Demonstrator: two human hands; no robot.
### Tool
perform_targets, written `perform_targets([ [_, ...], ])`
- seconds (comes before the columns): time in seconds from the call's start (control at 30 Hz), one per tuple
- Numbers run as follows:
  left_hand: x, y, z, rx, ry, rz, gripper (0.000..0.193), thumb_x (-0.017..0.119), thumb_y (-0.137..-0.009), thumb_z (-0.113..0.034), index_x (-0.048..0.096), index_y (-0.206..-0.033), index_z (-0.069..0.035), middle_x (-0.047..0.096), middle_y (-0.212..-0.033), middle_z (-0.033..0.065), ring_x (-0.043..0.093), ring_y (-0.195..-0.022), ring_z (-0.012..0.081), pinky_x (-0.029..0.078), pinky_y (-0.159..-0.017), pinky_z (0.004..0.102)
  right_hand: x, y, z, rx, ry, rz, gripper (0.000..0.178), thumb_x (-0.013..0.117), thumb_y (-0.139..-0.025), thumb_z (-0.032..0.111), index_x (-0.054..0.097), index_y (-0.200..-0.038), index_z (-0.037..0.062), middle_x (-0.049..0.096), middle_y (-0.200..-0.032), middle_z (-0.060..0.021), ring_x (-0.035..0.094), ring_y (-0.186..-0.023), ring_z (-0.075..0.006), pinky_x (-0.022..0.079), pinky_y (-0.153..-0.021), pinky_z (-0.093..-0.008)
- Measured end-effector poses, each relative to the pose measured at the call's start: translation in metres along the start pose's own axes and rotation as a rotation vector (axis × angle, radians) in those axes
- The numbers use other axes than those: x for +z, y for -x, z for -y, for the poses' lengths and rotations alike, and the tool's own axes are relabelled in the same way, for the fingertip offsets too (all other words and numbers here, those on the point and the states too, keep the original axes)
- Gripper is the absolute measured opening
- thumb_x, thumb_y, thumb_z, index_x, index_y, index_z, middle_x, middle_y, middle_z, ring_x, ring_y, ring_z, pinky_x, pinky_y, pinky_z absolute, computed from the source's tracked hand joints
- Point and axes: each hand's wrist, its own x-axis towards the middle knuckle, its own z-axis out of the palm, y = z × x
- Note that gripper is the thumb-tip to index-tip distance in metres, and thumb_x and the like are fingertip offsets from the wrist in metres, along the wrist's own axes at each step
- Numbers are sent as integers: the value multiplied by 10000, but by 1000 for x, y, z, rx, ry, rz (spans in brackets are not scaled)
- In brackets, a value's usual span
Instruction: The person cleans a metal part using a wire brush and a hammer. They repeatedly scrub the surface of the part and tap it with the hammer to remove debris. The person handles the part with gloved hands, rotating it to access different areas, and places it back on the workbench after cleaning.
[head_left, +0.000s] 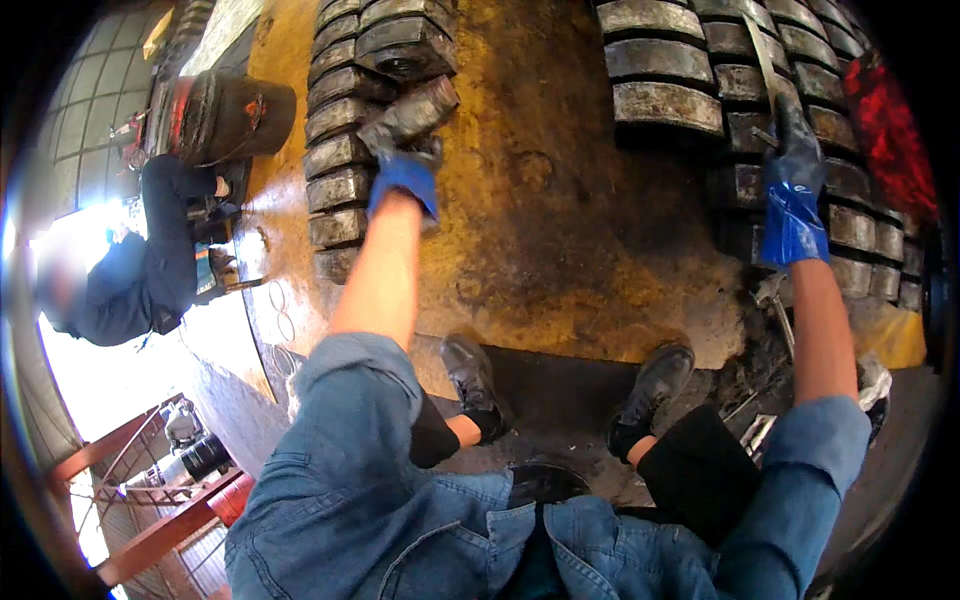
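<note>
My left hand (404,186), in a blue work glove with a dark, dirty palm, grips the lower end of a worn grey metal ring piece (418,110). This piece lies tilted against the right side of a column of thick dark metal rings (335,155). Over on the right, my right hand (795,195), in a matching glove, is closed around a long flat metal bar (762,55). The bar points away from me, over the stacked metal rings (665,65) there. A short thin rod end (765,136) sticks out beside the right-hand fingers.
A yellow, oil-stained work surface (540,230) lies between the stacks. A dark drum (240,118) stands at the far left, near a crouching person (150,250) in dark clothes. Red cloth-like material (885,135) is at the far right. A hammer-like tool (776,300) rests below my right hand.
</note>
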Motion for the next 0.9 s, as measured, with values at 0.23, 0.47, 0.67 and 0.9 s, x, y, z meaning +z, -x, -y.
perform_targets([
  [0.23,31,86,-110,-24,875,-48,440,561,-816,-352,629,-1128,-50,649,-1102,167,624,-1034,268,474,-879,396,-7,-8,8,-62,-130,-8,606,578,-815,223,420,-1392,132,491,-1359,-142,458,-1266,-275,363,-1064,-367],
  [0.47,0,198,-154,104,1008,-153,317,444,-898,-217,656,-1065,-50,664,-1053,107,622,-962,241,465,-841,364,-28,-3,12,-50,13,5,557,611,-759,116,512,-1305,81,553,-1277,-157,519,-1192,-296,406,-1019,-391],
  [0.67,11,205,-177,220,674,-115,416,261,-970,-233,609,-1119,-60,614,-1110,98,554,-981,235,439,-808,354,-144,22,66,-347,-425,-258,470,610,-763,85,594,-1232,109,626,-1173,-130,607,-1063,-302,491,-910,-366],
  [0.9,6,257,-131,-12,1514,-250,432,278,-955,-240,584,-1175,-30,604,-1156,157,573,-1029,267,455,-861,369,-267,107,113,-583,-757,46,415,590,-776,1,604,-1185,69,641,-809,-118,628,-723,-251,517,-620,-348],
])
